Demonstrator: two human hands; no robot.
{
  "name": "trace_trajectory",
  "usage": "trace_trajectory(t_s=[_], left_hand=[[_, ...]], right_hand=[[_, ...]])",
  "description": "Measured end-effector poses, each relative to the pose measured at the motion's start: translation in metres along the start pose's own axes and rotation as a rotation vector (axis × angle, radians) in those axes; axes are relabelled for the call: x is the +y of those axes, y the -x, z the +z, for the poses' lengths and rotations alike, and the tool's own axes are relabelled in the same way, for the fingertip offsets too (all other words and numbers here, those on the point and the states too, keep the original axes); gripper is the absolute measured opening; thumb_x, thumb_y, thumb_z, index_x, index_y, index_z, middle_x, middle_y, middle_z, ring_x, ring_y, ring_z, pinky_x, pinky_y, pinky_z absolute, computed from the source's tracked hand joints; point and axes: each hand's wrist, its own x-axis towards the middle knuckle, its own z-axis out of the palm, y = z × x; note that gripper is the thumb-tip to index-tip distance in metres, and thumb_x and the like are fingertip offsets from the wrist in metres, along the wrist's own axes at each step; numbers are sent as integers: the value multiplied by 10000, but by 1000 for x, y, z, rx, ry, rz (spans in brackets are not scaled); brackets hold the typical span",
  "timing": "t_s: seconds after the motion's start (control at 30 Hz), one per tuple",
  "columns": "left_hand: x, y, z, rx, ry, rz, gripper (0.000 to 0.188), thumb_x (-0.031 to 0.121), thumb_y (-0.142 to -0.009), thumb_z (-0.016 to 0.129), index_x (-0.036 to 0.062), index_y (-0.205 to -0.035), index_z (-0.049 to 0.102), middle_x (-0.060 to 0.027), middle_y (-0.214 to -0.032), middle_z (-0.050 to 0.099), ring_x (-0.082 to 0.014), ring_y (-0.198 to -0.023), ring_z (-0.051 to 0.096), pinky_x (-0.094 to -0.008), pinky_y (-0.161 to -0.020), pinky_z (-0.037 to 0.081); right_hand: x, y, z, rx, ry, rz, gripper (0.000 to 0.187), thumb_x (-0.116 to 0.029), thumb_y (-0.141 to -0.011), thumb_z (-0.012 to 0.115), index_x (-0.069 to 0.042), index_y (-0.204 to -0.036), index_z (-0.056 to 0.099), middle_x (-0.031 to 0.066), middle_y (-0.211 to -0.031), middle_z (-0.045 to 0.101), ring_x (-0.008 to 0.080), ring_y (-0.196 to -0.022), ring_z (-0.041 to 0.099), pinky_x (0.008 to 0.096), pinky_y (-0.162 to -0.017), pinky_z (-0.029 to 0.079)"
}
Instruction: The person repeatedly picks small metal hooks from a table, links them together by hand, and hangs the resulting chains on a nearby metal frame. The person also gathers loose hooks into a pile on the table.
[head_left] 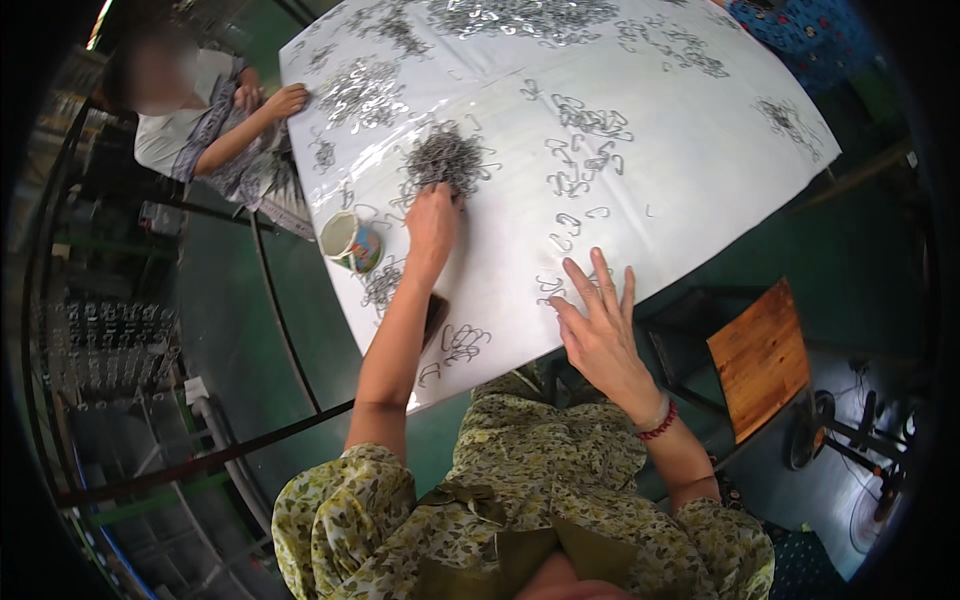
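Observation:
My left hand reaches to the near edge of a dense heap of bent metal hooks. Its fingers are curled together at the heap, and what they pinch, if anything, is hidden. To the right, my right hand is held over the table's near edge with fingers spread, the fingertips beside a few loose hooks. Beyond it, more hooks lie in small groups running away from me. A small pile of hooks lies near the front corner, right of my left forearm.
A printed paper tub stands at the white table's left edge. Larger hook piles lie at the far side. Another person sits at the left; a blue patterned sleeve shows far right. A wooden stool stands right.

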Motion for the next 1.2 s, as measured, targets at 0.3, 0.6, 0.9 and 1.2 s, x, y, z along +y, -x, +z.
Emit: trace_trajectory(t_s=[0.3, 0.6, 0.9, 1.2], left_hand=[[1, -3, 8, 22, -179, 54, 86, 47, -781, 612, 1, -853, 607, -185, -948, 638, -341, -887, 641, -464, -681, 544], [2, -15, -6, -74, -272, 86, 153, 123, -823, 623, -24, -864, 611, -196, -929, 606, -371, -914, 631, -484, -695, 552], [-6, -32, -34, 110, -280, 175, 124, 57, -857, 529, -40, -901, 594, -225, -1027, 575, -401, -996, 572, -529, -731, 523], [6, -25, -27, 129, 336, 85, 71, 66, -891, 587, -2, -893, 607, -161, -883, 601, -277, -804, 607, -384, -696, 499]], right_hand=[[18, 10, 16, 143, 9, -105, 295, 22, -736, 671, -76, -1012, 700, 132, -1448, 434, 364, -1433, 261, 673, -1124, 158], [12, 23, 6, 171, 24, -128, 232, 14, -770, 667, -47, -994, 679, 130, -1380, 485, 351, -1387, 338, 647, -1100, 246], [36, 26, -15, 338, -460, 292, 288, 14, -891, 588, 12, -1178, 616, 100, -867, 617, 146, -703, 570, 264, -604, 453], [79, -16, -21, 432, -1745, 526, 455, -294, -1042, 386, 44, -1345, 414, 63, -774, 552, 124, -597, 444, 259, -578, 374]])
